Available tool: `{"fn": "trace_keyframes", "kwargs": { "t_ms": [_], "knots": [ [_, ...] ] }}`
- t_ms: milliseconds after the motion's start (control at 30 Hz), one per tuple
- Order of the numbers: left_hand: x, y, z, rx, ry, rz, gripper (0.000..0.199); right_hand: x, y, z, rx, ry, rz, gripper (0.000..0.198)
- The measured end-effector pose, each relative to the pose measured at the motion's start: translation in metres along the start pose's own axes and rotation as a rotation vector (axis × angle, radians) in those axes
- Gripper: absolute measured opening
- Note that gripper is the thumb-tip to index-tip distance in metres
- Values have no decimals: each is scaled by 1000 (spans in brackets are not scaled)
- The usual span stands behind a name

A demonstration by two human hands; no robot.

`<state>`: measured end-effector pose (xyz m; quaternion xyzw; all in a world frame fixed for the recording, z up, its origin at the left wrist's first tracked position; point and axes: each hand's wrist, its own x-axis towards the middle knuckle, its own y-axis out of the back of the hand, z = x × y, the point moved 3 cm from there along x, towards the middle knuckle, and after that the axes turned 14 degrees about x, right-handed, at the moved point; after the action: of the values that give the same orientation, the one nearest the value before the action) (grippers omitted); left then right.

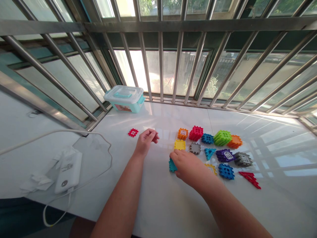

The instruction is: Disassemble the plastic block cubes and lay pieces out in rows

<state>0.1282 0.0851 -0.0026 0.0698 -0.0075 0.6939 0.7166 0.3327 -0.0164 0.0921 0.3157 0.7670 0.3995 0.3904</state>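
My left hand [148, 141] is raised over the table, its thumb and fingers drawn together, with nothing showing in them. To its left lies a red window-shaped building tile [133, 132]. My right hand [185, 165] reaches down to a teal notched building tile [172, 166], fingers closed at its edge and partly covering it. Just beyond that hand sits a yellow tile [179, 144], with a grey tile [195, 148] to its right. Under my right forearm a yellow window tile [211, 169] is half hidden.
Orange [182, 133], red [196, 133], green [222, 138] and purple [225, 155] tile stacks stand right, near a red triangle [250, 179]. A lidded teal box [125, 98] is by the window bars [177, 66]. A white power bank [68, 172] with a cable lies left.
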Motion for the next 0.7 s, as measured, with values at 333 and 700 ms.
{"fn": "trace_keyframes", "kwargs": {
  "t_ms": [333, 700],
  "knots": [
    [0, 0, 0, 4, 4, 4, 33, 2, -2, 3, -43, -73, -8, 42],
    [0, 1, 0, 21, -7, 11, 32, 3, -2, 2, -46, -121, -18, 38]
  ]
}}
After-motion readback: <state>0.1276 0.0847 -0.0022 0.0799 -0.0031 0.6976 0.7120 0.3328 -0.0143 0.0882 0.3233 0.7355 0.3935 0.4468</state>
